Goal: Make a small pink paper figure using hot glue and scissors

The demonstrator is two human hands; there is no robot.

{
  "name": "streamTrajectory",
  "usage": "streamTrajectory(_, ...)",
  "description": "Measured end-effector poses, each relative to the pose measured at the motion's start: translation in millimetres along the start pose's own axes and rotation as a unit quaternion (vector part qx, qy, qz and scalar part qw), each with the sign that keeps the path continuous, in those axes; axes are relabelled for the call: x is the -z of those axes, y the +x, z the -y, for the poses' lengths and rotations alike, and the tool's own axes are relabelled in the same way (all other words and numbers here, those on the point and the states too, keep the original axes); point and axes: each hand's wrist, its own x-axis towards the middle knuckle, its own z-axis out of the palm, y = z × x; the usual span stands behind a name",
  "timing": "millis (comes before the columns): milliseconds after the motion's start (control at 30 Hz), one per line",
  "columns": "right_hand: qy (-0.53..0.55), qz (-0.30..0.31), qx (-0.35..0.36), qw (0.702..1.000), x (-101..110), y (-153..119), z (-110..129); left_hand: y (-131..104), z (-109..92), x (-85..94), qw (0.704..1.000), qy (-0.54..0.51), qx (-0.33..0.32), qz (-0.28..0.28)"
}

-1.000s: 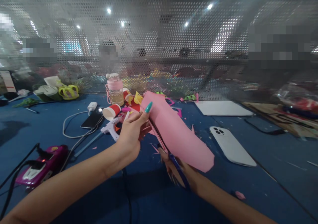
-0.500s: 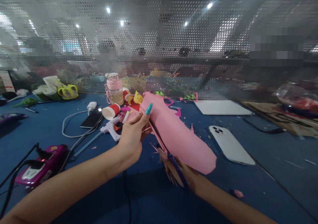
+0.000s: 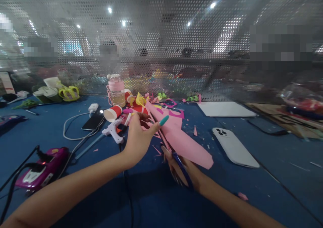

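Note:
My left hand (image 3: 141, 137) pinches the near edge of a folded pink sheet (image 3: 186, 142), its teal-nailed thumb stretched over the paper. The sheet slants from the centre down to the right. My right hand (image 3: 180, 169) is wrapped round the blue handles of a pair of scissors (image 3: 182, 170), with the blades pointing up and left along the paper's lower edge. Part of the blades is hidden by the sheet. Behind lie another piece of pink paper (image 3: 176, 121) and magenta cut-outs (image 3: 176, 114).
A white glue gun (image 3: 113, 132), a red-and-white cup (image 3: 113, 113), a pink-lidded bottle (image 3: 117, 91) and a black phone (image 3: 93, 120) stand or lie left of centre. A purple power strip (image 3: 42, 170) is at the left, a white phone (image 3: 234, 148) at the right.
The pink sheet has turned and narrowed in view, its far end lower and uncovering paper behind. My left thumb has moved right and down. My right hand with the scissors has hardly shifted.

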Motion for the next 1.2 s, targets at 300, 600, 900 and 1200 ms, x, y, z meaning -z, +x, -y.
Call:
streamTrajectory(300, -0.004, 0.004, -0.028, 1.000, 3, -2, 11, 6, -2, 6.4, 0.986, 0.125, -0.080, 0.077)
streamTrajectory(600, -0.011, -0.001, 0.016, 1.000, 5, -4, 16, 4, -12, 5.9, 0.993, 0.028, -0.019, 0.113)
streamTrajectory(900, 0.015, 0.033, 0.015, 0.999, 5, -3, 15, 4, -14, 8.5, 0.990, -0.001, -0.021, 0.141)
streamTrajectory(1200, -0.003, -0.021, -0.022, 1.000, 4, -4, 21, 7, -9, 9.9, 0.987, -0.011, -0.025, 0.158)
